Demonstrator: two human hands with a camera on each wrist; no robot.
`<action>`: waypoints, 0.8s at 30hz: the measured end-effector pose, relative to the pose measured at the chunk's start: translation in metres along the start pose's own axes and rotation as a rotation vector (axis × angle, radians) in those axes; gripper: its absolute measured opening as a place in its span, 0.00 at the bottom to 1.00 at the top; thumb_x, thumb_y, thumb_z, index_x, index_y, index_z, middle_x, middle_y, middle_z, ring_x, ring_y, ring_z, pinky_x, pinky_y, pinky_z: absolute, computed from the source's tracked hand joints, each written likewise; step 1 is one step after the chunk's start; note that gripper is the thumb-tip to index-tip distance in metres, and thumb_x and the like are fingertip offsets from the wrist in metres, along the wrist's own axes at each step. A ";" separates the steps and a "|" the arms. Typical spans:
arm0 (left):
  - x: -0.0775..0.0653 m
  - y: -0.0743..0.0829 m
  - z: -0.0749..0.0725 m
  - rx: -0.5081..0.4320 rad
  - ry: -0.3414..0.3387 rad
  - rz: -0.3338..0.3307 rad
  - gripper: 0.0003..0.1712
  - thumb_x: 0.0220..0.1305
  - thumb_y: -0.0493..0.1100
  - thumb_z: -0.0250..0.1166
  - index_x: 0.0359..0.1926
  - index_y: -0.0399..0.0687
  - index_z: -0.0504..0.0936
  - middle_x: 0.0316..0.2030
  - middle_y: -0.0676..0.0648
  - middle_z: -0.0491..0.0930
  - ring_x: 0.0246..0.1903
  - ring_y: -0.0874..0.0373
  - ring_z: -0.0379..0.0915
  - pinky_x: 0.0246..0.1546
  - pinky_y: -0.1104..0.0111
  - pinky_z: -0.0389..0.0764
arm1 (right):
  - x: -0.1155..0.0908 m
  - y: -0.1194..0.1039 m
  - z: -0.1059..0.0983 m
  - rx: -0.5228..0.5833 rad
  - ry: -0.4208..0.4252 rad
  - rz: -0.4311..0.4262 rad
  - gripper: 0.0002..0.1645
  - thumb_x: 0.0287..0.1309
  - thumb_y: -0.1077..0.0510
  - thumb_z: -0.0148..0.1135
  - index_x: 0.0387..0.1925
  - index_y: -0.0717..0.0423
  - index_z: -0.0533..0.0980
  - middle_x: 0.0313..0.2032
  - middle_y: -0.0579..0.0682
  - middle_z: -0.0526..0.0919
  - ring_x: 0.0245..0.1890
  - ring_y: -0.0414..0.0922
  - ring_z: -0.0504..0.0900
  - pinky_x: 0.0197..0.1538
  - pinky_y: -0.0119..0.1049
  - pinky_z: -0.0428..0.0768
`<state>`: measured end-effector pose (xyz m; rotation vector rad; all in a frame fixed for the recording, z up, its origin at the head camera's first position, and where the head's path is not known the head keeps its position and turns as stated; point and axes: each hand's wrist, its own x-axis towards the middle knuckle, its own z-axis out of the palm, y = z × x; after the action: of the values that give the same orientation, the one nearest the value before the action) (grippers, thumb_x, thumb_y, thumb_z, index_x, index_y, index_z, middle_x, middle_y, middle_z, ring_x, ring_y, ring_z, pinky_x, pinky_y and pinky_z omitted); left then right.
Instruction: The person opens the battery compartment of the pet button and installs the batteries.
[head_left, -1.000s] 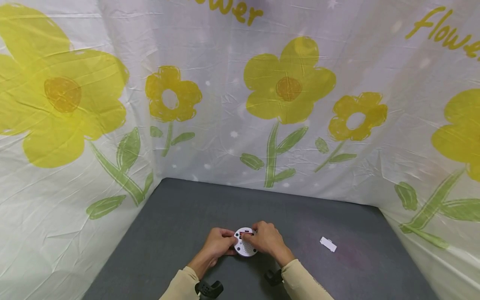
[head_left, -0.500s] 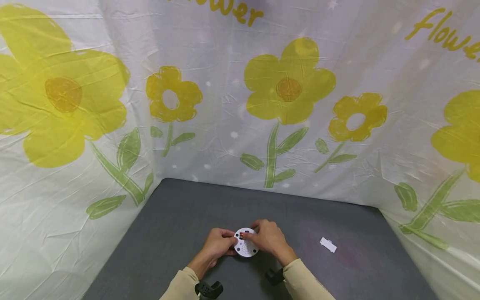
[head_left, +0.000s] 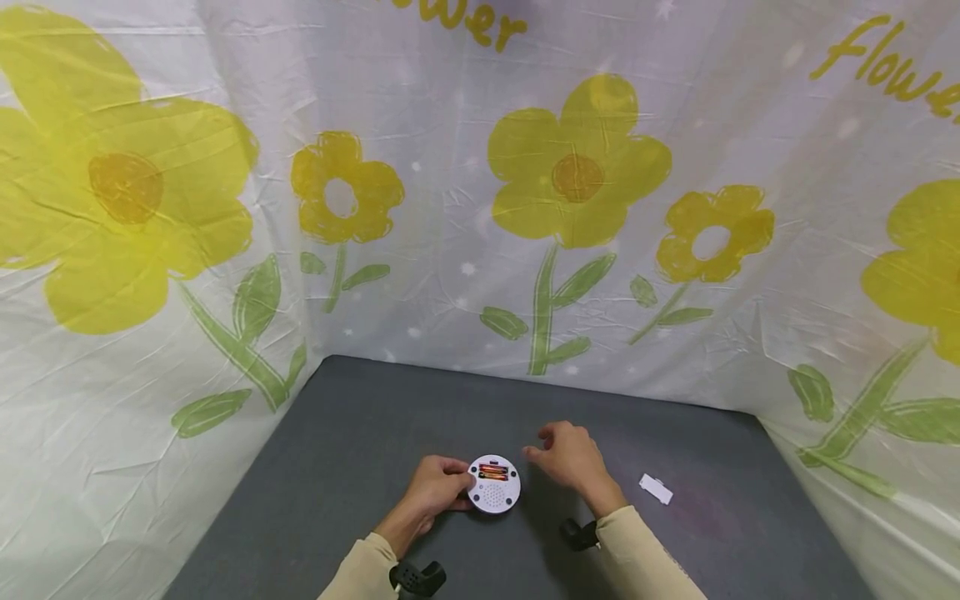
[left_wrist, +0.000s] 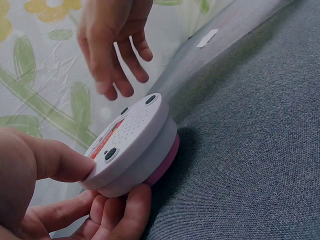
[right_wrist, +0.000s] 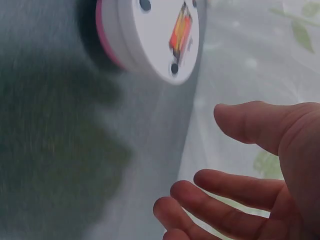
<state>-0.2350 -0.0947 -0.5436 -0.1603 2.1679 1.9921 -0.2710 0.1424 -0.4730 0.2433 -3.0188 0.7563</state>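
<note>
A round white device (head_left: pixel 493 497) with a pink lower rim lies with its underside up on the dark table. Dark rubber feet and a speckle of small holes mark that underside. Red-and-gold batteries (head_left: pixel 492 472) sit in its uncovered compartment. My left hand (head_left: pixel 437 487) grips the device's left edge, thumb on top and fingers beneath, as the left wrist view shows. Apart from the device, to its right, my right hand (head_left: pixel 572 457) hovers with relaxed fingers and nothing in them. A small white battery cover (head_left: pixel 656 489) lies farther right on the table.
The dark grey table (head_left: pixel 420 400) is bounded at the back and sides by a white curtain (head_left: pixel 442 317) printed with yellow flowers. Each wrist wears a black strap-like mount; the left mount (head_left: pixel 417 578) is close to the tabletop.
My right hand has come off the batteries and moved right, away from the device, uncovering the filled compartment. The left hand keeps its hold, and the cover lies where it was.
</note>
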 end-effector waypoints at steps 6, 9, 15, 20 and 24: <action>0.000 0.000 0.000 0.005 0.004 -0.006 0.20 0.66 0.30 0.68 0.57 0.22 0.83 0.46 0.35 0.87 0.37 0.56 0.87 0.37 0.60 0.94 | -0.001 0.018 -0.018 -0.046 0.018 0.012 0.28 0.63 0.48 0.79 0.57 0.63 0.87 0.49 0.58 0.91 0.50 0.58 0.89 0.53 0.59 0.88; 0.000 0.001 -0.001 0.004 0.005 -0.006 0.20 0.66 0.30 0.68 0.57 0.22 0.83 0.46 0.35 0.87 0.37 0.56 0.87 0.38 0.60 0.94 | -0.002 0.027 -0.027 -0.068 0.018 0.020 0.28 0.64 0.49 0.78 0.59 0.64 0.86 0.52 0.61 0.90 0.53 0.61 0.88 0.56 0.62 0.87; 0.001 0.000 0.000 -0.002 0.001 -0.007 0.20 0.65 0.30 0.68 0.57 0.23 0.84 0.45 0.36 0.87 0.37 0.56 0.86 0.37 0.61 0.94 | -0.005 0.049 -0.042 -0.108 -0.004 0.042 0.28 0.67 0.51 0.75 0.60 0.67 0.84 0.55 0.64 0.89 0.54 0.64 0.88 0.56 0.62 0.87; 0.001 0.001 0.000 0.001 -0.003 -0.008 0.20 0.65 0.30 0.68 0.56 0.23 0.84 0.45 0.36 0.87 0.37 0.56 0.87 0.38 0.60 0.94 | -0.008 0.070 -0.053 -0.152 -0.010 0.079 0.29 0.67 0.51 0.75 0.60 0.69 0.83 0.57 0.67 0.88 0.53 0.65 0.88 0.54 0.63 0.88; 0.001 0.001 0.000 0.009 0.002 -0.015 0.20 0.65 0.30 0.68 0.57 0.24 0.84 0.45 0.36 0.87 0.37 0.56 0.87 0.38 0.60 0.94 | -0.012 0.085 -0.064 -0.185 -0.023 0.095 0.30 0.67 0.52 0.75 0.60 0.71 0.83 0.58 0.70 0.87 0.53 0.68 0.87 0.53 0.64 0.87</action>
<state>-0.2359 -0.0948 -0.5424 -0.1768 2.1707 1.9743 -0.2735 0.2482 -0.4574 0.1050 -3.1140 0.4775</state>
